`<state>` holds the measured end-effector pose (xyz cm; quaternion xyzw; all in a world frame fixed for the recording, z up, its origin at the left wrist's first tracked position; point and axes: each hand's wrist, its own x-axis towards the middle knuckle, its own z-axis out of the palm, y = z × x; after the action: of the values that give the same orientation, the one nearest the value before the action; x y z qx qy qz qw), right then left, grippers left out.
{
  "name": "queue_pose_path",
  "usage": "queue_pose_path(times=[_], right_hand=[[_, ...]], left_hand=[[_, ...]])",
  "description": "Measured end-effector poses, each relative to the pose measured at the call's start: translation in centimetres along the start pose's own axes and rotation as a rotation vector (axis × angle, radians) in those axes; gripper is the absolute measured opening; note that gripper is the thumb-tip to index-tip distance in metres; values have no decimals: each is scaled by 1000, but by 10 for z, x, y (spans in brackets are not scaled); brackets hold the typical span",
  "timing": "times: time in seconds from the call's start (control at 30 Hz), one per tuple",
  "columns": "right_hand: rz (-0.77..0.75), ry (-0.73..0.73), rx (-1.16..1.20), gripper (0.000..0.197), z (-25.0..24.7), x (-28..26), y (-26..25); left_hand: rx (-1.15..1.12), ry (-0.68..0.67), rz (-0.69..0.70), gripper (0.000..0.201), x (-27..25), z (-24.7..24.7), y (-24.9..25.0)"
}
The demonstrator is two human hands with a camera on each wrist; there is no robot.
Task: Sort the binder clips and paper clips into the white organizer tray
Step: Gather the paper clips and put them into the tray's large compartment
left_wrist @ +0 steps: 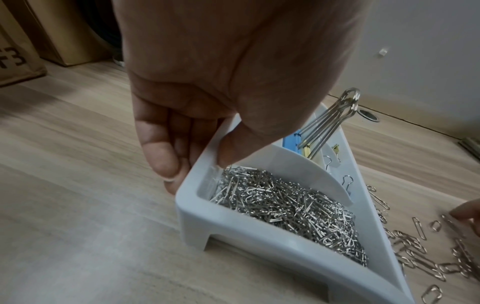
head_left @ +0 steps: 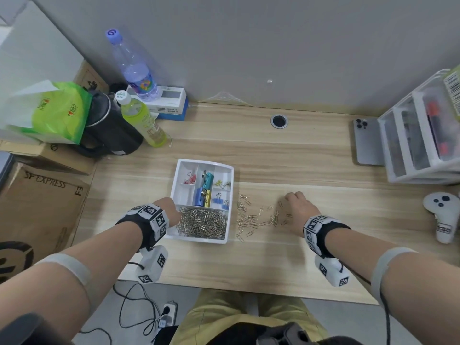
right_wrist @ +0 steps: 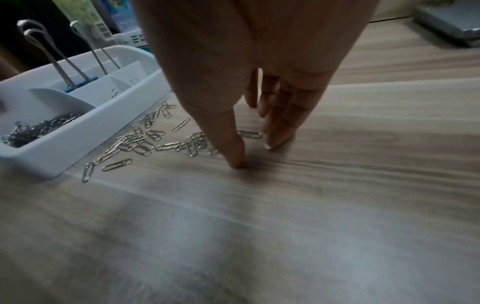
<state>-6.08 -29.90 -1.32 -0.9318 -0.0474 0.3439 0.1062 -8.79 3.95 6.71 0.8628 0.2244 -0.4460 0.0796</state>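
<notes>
The white organizer tray (head_left: 202,241) sits mid-desk. Its front compartment holds a heap of silver paper clips (head_left: 202,222), and the rear compartments hold coloured binder clips (head_left: 205,188). My left hand (head_left: 171,208) is at the tray's left wall (left_wrist: 259,232): fingers outside, thumb inside, its tip touching the heap (left_wrist: 298,207). Loose paper clips (head_left: 251,218) lie scattered on the desk right of the tray. At the scatter's right end, my right hand (head_left: 298,205) points down with straight fingers. In the right wrist view its thumb and fingertips (right_wrist: 272,144) touch the desk, with one clip (right_wrist: 249,134) between them.
Two bottles (head_left: 143,120), a black mug (head_left: 112,135), a green bag (head_left: 57,110) and cardboard boxes (head_left: 37,207) crowd the left. On the right are a phone (head_left: 366,143), clear drawers (head_left: 420,135) and a white controller (head_left: 441,215). A cable hole (head_left: 279,121) is at the back.
</notes>
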Motion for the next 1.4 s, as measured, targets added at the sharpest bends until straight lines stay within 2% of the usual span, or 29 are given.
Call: queue_pose_path(times=[0.17,0.33,0.57,0.8,0.9,0.97,1.07,1.27,1.4], right_hand=[[-154,-2,169,50,14,-3,-23],[-246,-31,268,55,29,-2,-47],[-270,45,192,94,30,-4,-46],[-309,57,181,119,48,3,-75],[-265,79,194,127,51,6,-84],[-267,85,183,121,49,8,-86],[-285,99,206,101,46,10,-90],[-262,123,259,73,46,12,-95],[-235,167,317,45,45,15,-100]], left_hand=[[3,5,-23,15,-2,0,2],[-5,17,-24,12,-4,0,3],[3,15,-17,12,-1,1,-1],[-8,-4,-2,8,0,2,-1],[-15,-12,0,18,1,1,0],[-24,-10,6,16,2,2,1],[-39,-10,16,7,3,1,0],[-19,-22,40,6,1,-2,4],[-18,-13,48,4,-1,-2,5]])
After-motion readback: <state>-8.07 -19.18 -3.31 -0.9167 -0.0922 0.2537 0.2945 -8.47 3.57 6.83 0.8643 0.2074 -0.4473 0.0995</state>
